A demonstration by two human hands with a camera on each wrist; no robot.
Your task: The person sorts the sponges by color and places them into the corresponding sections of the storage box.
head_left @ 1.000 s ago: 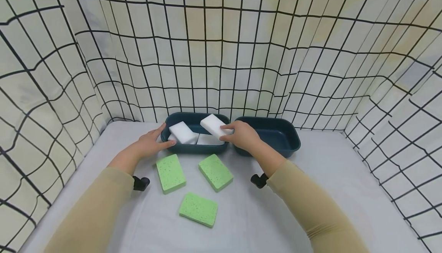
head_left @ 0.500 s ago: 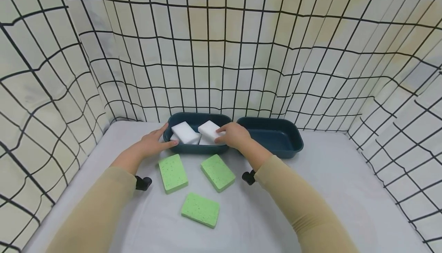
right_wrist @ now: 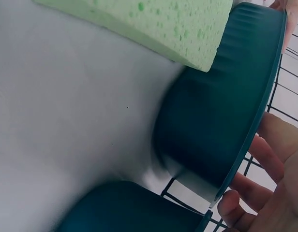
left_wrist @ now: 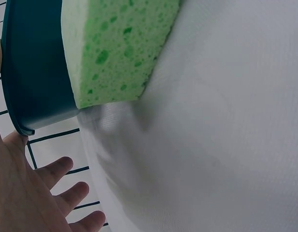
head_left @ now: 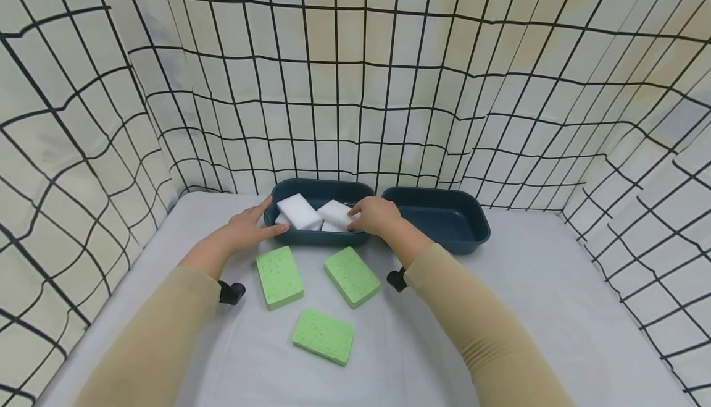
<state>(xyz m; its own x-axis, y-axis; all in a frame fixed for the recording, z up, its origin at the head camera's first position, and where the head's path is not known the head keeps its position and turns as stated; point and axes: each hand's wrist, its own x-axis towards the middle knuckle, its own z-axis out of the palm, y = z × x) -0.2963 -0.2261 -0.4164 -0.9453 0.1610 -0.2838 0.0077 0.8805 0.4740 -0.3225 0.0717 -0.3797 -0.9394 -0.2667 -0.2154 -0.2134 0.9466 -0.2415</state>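
Note:
In the left dark-teal tub (head_left: pixel 311 238) lie several white sponge blocks. My right hand (head_left: pixel 378 214) reaches over the tub's right end and pinches one white sponge block (head_left: pixel 334 212) low among them; the right wrist view hides that block behind the tub wall. Another white sponge block (head_left: pixel 300 211) leans at the left, atop others. At the tub's left end rests my left hand (head_left: pixel 241 231), thumb over the front rim and index finger along the end. The left wrist view shows its other fingers (left_wrist: pixel 71 198) spread outside the tub.
A second teal tub (head_left: pixel 444 218) stands right beside the first, with nothing in it. On the white cloth in front lie three green sponges, a left one (head_left: pixel 279 277), a right one (head_left: pixel 352 277) and a nearer one (head_left: pixel 323 336). Black wire mesh (head_left: pixel 361 86) encloses the back and sides.
My right hand has moved left and down, lowering the white sponge block from above the rim into the left tub. The left hand stays at the tub's end.

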